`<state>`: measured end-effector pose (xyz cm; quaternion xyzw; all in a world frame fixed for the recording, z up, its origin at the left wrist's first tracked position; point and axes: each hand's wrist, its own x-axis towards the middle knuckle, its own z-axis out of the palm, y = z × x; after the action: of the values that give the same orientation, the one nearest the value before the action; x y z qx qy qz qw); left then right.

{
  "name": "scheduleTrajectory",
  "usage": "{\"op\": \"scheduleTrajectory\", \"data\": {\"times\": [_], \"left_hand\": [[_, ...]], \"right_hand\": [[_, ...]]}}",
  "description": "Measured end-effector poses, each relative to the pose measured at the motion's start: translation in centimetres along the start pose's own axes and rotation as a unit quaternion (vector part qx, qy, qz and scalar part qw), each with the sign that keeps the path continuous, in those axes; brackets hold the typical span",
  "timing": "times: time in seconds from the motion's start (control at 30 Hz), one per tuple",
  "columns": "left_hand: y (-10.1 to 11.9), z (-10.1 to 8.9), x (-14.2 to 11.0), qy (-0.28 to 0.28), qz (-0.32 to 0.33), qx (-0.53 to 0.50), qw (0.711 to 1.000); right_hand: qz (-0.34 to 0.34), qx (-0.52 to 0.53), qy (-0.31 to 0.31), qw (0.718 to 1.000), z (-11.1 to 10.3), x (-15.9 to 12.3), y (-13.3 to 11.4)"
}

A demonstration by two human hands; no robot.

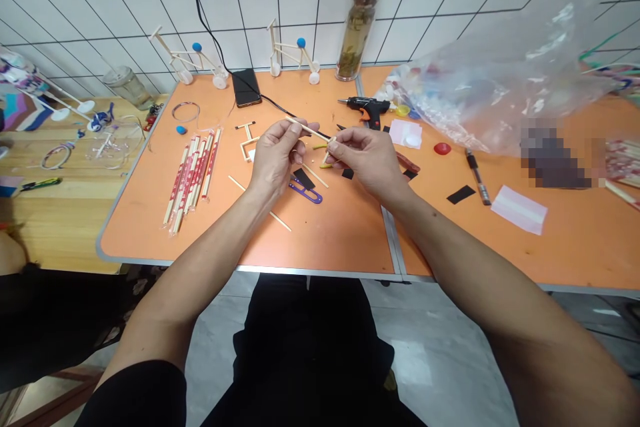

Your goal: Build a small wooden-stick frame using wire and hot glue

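A wooden stick [307,128] is pinched by the left fingers [296,138], its long axis slanting rightward to the right fingers [340,145], which are pressed onto a shorter stick [327,157].

Orange folding table [150,213], grey metal edge, two sections meeting at seam. On it: wrapped chopstick bundle [190,180], loose wooden stick [279,219], black smartphone [246,87], two stick-built wheeled models [187,57], glass bottle with steel cap [359,27], hot glue gun [364,109], plastic bag of bottle caps [493,80], purple-handled snips [306,192], red cap [442,148], black scraps [461,194], pink paper sheet [519,209]. Wooden table [65,227] just beside left end.
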<state>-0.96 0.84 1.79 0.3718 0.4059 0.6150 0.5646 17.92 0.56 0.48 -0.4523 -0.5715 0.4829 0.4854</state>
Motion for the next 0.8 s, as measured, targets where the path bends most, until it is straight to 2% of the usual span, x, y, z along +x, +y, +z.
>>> {"op": "scheduleTrajectory", "data": {"times": [0.1,0.17,0.23,0.3,0.37,0.43,0.47,0.53,0.6,0.63,0.73,0.8], "left_hand": [[0.5,0.0,0.1,0.02,0.006,0.009,1.0],[0.8,0.0,0.2,0.037,0.002,0.021,0.999],[0.9,-0.1,0.2,0.048,-0.005,0.027,0.998],[0.9,-0.2,0.2,0.052,-0.014,0.029,0.998],[0.8,-0.3,0.2,0.052,-0.021,0.033,0.998],[0.6,-0.4,0.2,0.05,-0.032,0.038,0.997],[0.5,-0.5,0.2,0.048,-0.039,0.04,0.997],[0.3,-0.5,0.3,0.042,-0.057,0.043,0.997],[0.2,-0.5,0.3,0.036,-0.072,0.043,0.996],[0.1,-0.5,0.4,0.035,-0.076,0.044,0.996],[0.2,-0.3,0.4,0.038,-0.084,0.053,0.994],[0.4,-0.3,0.4,0.037,-0.087,0.061,0.994]], "right_hand": [[0.018,-0.05,-0.031,0.998,-0.5,0.2,-0.7],[0.03,-0.135,-0.074,0.988,-1.1,0.2,-1.4],[0.04,-0.264,-0.14,0.953,-1.7,0.1,-1.9],[0.035,-0.382,-0.193,0.903,-2.0,-0.1,-2.2],[0.013,-0.453,-0.244,0.857,-2.3,-0.4,-2.3],[0.003,-0.475,-0.275,0.836,-2.8,-0.4,-2.7],[0.009,-0.477,-0.272,0.835,-3.2,-0.3,-3.0],[0.04,-0.485,-0.182,0.855,-4.3,-0.1,-4.0],[0.057,-0.542,-0.059,0.837,-5.4,0.2,-5.0],[0.074,-0.568,-0.033,0.819,-5.9,0.3,-5.3],[0.1,-0.629,-0.04,0.77,-6.8,0.3,-5.2],[0.076,-0.664,-0.054,0.742,-7.0,0.4,-4.2]]}}
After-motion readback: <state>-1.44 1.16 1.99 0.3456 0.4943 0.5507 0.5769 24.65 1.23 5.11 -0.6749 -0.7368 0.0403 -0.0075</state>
